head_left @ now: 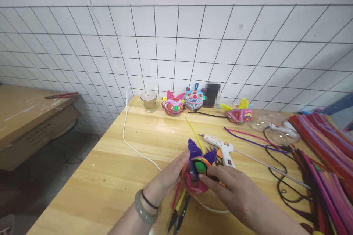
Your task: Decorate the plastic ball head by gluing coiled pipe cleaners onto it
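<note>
Gripping ball (193, 179) between left hand (173, 172) and right hand (235, 188); showing purple ears (194, 150) and green eye (201, 167) attached, apparently leaving one side partly bare.

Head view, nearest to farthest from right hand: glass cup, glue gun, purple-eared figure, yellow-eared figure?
1. Purple-eared figure, touching right hand
2. Glue gun, just beyond
3. Yellow-eared figure, toward the wall
4. Glass cup, back left
</note>
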Tool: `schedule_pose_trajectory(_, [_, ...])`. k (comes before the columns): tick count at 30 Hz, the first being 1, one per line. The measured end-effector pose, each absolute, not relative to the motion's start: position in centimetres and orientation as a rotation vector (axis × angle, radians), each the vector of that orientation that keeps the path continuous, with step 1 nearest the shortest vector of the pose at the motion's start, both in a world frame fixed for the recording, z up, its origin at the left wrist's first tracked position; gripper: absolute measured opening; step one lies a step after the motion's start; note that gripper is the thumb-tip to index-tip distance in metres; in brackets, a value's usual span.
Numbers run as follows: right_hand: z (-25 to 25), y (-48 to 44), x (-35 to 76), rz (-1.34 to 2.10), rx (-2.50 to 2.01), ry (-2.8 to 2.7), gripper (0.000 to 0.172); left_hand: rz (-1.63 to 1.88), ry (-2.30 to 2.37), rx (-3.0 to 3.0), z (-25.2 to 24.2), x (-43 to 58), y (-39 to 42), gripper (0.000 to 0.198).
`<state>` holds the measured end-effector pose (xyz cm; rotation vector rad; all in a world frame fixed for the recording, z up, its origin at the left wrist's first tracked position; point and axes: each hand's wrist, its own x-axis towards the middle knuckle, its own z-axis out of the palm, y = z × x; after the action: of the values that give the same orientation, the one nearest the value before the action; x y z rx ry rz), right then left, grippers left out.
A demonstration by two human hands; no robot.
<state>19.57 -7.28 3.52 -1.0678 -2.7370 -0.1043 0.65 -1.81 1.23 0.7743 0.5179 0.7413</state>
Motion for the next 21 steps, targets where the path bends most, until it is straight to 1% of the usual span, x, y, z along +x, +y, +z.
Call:
schedule_pose_trajectory(2, [3.6, -7.3, 19.5, -0.099, -1.074, -2.734, 0.032, 0.752, 0.527, 0.796, 0.8, 0.4, -1.7, 0.043])
schedule_pose_trajectory(12, [3.7, -7.2, 19.5, -0.069, -1.021, -2.714, 0.034, 0.755, 0.552, 0.816, 0.4, 0.2, -1.6, 0.049])
schedule_pose_trajectory(16, [3.4, -7.1, 19.6, -0.083, -1.033, -2.693, 0.034, 0.751, 0.560, 0.799, 0.1, 0.1, -1.7, 0.048])
schedule_pose_trajectory(21, [2.7, -7.1, 19.3, 0.059, -1.203, -2.460, 0.026, 0.782, 0.548, 0.796, -0.2, -0.1, -1.5, 0.047])
